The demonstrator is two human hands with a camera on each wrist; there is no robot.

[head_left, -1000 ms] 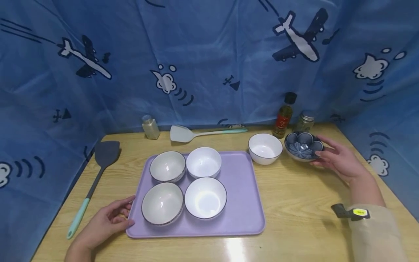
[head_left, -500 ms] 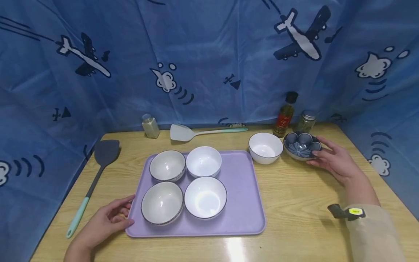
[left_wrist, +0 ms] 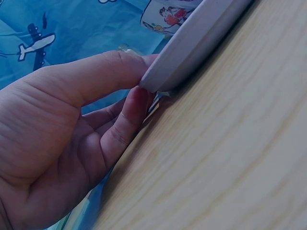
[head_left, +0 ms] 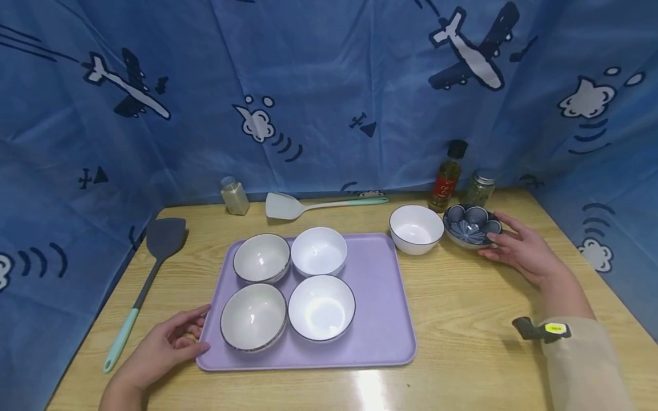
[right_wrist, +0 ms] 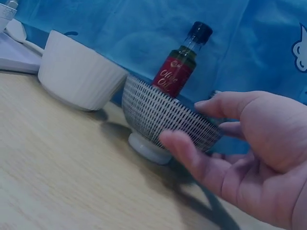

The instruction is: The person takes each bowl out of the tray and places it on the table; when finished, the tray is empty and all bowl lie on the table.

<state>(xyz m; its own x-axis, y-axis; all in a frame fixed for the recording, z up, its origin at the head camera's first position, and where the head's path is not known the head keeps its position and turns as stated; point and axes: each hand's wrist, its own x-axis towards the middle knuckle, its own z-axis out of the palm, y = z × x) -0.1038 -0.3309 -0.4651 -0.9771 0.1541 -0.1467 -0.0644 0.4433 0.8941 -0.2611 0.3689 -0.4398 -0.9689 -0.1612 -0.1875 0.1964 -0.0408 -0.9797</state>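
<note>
Currently left hand [head_left: 165,347] pinches a lilac rectangular tray [head_left: 380,308] by its edge, grip nearly closed; right hand [head_left: 526,251], grip wider, loosely holds a blue-patterned round bowl [head_left: 465,232].

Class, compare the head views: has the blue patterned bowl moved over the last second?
Yes: the blue patterned bowl has shifted slightly left, closer to the white bowl beside it, which has stayed put.

blue patterned bowl [head_left: 466,231], flower-like design showing inside, dark dashes covering its pale outside, mouth facing up, standing apart from the purple tray [head_left: 381,311] beyond its far right corner, tray lying flat, rounded corners showing, carrying four bowls [head_left: 321,308]
</note>
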